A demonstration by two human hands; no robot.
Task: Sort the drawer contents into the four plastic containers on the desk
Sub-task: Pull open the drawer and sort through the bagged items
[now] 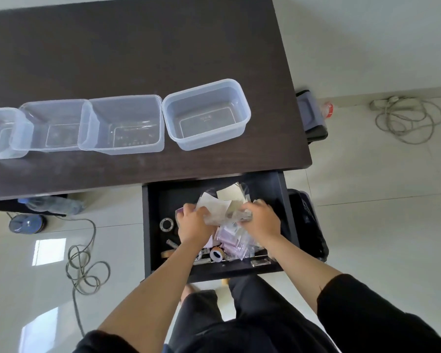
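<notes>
The dark drawer (150, 225) stands pulled out under the desk's near edge. Both hands are inside it. My left hand (192, 225) and my right hand (261, 220) grip a bundle of clear plastic bags and pale paper sheets (224, 205) from either side. Below the hands lie purple-tinted packets (229, 240), a roll of tape (216, 254), a metal ring (166, 223) and small metal parts. Four clear plastic containers stand in a row on the desk: far left (3, 133), second (51, 123), third (124, 123) and right (206, 113). All look empty.
The dark desk (138, 47) runs left and back. A black bin (307, 222) stands right of the drawer, another dark object (313, 115) sits past the desk's right edge. Cables (84, 263) coil on the tiled floor at left, a power strip's cable (407, 118) at right.
</notes>
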